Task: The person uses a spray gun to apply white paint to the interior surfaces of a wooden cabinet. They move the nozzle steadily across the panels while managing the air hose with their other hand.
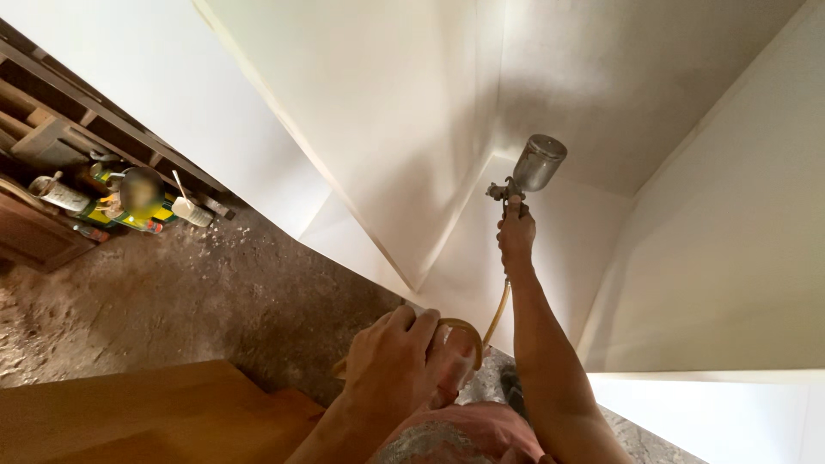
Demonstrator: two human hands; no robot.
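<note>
My right hand (516, 234) is stretched out into a white-painted cabinet box (404, 129) and grips a spray gun (526, 176) with a grey metal cup on top. A yellowish air hose (496, 316) runs down from the gun along my forearm. My left hand (391, 357) is close to my body and is closed around a loop of that hose (464, 331). The cabinet's inner panels are white and meet in a corner just beyond the gun.
A rough, stained concrete floor (198, 292) lies to the left. Bottles and cans (129, 202) stand by a wooden frame (51, 129) at the far left. A brown wooden board (137, 417) is at the lower left. Another white panel (730, 258) stands to the right.
</note>
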